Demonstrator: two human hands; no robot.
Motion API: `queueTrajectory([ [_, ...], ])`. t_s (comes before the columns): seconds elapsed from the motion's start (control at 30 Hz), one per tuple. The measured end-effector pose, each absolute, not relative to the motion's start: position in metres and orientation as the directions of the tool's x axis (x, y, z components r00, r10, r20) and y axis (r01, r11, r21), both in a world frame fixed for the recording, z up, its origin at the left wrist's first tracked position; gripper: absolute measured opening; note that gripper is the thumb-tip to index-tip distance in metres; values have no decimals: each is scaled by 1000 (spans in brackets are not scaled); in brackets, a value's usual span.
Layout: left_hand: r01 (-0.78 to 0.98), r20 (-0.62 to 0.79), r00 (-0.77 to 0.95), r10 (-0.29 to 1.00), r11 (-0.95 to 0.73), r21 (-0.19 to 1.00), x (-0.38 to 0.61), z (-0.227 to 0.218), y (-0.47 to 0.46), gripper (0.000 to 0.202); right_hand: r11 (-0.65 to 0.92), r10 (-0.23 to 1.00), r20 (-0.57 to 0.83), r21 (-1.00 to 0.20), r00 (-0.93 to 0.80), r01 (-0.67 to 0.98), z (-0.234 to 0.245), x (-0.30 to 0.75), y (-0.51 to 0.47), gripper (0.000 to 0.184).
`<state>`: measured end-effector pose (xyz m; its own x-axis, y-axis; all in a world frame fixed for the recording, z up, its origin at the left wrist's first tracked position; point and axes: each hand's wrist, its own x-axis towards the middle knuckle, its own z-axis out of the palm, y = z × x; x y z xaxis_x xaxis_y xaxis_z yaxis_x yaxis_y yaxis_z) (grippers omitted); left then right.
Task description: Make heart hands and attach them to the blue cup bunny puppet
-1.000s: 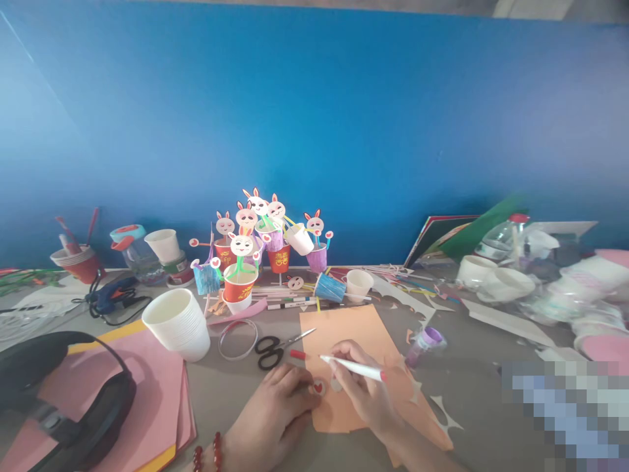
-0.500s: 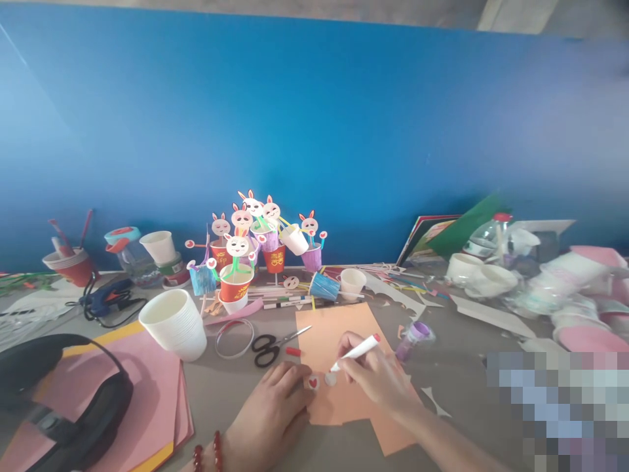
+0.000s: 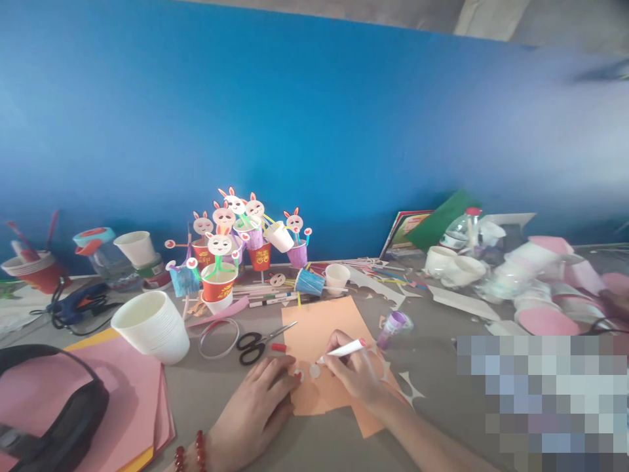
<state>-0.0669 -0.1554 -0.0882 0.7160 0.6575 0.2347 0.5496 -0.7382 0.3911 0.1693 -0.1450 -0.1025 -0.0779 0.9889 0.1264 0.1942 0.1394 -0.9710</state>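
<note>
Paper, orange, lies on the grey table in my feed. Over its right half I see the right hand, fingers closed around a white marker with a red end. The nib is at a plain pale disc on the paper; I cannot tell whether it touches. The left hand, apart from the right, rests at the paper's left edge, its fingertips by a heart disc; I cannot tell whether they pinch it. Left of the paper I have a red cap beside its edge, then scissors; behind it, rabbit-faced cup figures.
</note>
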Motion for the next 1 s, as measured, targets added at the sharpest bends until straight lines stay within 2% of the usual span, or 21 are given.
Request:
queueTrajectory([
  [0.2,566,258,710,656,-748,346,-72,-93,-156,41,147,986,129,-970,-105,192,-107,169,-144,15],
  [0.4,608,245,724,645,-764,215,-66,-91,-161,59,160,982,140,-973,-125,166,-105,168,-142,22],
  [0.47,606,226,728,647,-762,228,-57,-85,-159,53,161,982,141,-973,-128,165,-105,167,-141,19],
  [0.53,625,202,701,684,-725,289,-47,-79,-154,38,163,981,142,-973,-131,163,-105,167,-141,15],
  [0.67,612,274,651,707,-704,361,-38,-77,-146,20,175,980,156,-971,-125,162,-106,169,-140,12],
  [0.8,567,284,679,677,-729,382,-47,-82,-144,19,161,983,142,-974,-120,160,-107,171,-141,13],
  [1.0,501,257,769,585,-802,327,-54,-79,-141,32,134,987,119,-980,-106,150,-99,170,-142,11],
])
